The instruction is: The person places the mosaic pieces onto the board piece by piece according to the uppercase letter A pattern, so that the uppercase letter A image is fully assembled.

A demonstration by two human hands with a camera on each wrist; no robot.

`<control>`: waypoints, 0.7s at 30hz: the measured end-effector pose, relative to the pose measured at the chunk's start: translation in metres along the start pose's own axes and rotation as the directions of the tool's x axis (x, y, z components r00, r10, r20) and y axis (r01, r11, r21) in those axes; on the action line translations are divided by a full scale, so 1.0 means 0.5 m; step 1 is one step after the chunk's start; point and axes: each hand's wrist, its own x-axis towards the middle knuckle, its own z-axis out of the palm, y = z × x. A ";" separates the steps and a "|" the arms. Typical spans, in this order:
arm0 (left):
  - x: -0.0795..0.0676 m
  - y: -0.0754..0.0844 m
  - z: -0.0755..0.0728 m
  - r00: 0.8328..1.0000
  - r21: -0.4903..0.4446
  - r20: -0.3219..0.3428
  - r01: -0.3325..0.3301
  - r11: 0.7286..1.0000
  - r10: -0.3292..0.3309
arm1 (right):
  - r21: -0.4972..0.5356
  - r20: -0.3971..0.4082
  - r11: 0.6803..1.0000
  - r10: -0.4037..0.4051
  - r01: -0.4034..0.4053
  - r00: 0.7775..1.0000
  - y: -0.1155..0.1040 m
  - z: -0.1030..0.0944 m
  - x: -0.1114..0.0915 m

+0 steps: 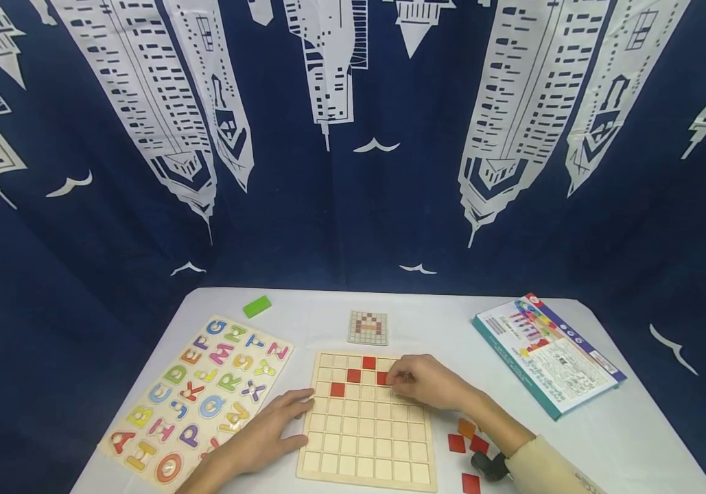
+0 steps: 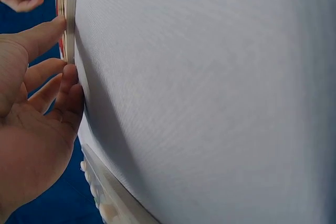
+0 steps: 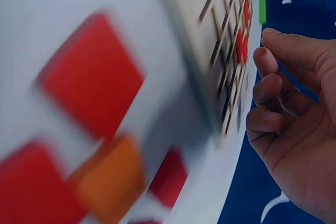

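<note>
A wooden grid board (image 1: 365, 439) lies on the table, with red square tiles (image 1: 354, 376) in several cells of its upper rows. My left hand (image 1: 272, 432) rests beside the board's left side; its fingers and thumb touch the edge, as the left wrist view shows too. Over the upper right cells is my right hand (image 1: 429, 384), its fingertips by a red tile (image 1: 382, 378) that they partly cover. Loosely bent fingers with nothing visible between them show on that hand in the right wrist view. Loose red tiles (image 3: 92, 77) and an orange tile (image 3: 110, 179) lie right of the board.
Behind the board lies a small pattern card (image 1: 368, 328). An alphabet puzzle board (image 1: 164, 391) is on the left, near a green block (image 1: 256, 307). A boxed set (image 1: 549, 353) lies at the right. Beside the right forearm is a black object (image 1: 488, 466).
</note>
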 end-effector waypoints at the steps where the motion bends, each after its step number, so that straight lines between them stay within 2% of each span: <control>1: 0.000 0.000 0.000 1.000 0.000 -0.001 -0.001 1.000 0.001 | 0.003 -0.002 1.000 0.012 -0.012 1.000 0.007 -0.005 -0.008; 7: 0.002 0.000 0.000 1.000 -0.001 -0.007 -0.009 1.000 0.009 | 0.013 -0.035 0.998 0.064 -0.063 0.997 0.052 -0.032 -0.055; 14: 0.002 0.002 -0.002 1.000 -0.002 0.004 0.015 1.000 -0.015 | 0.003 -0.054 0.988 0.156 -0.156 0.986 0.090 -0.059 -0.095; 21: 0.002 0.003 -0.002 1.000 0.004 0.004 0.016 1.000 -0.016 | -0.017 -0.021 0.982 0.190 -0.190 0.982 0.109 -0.073 -0.122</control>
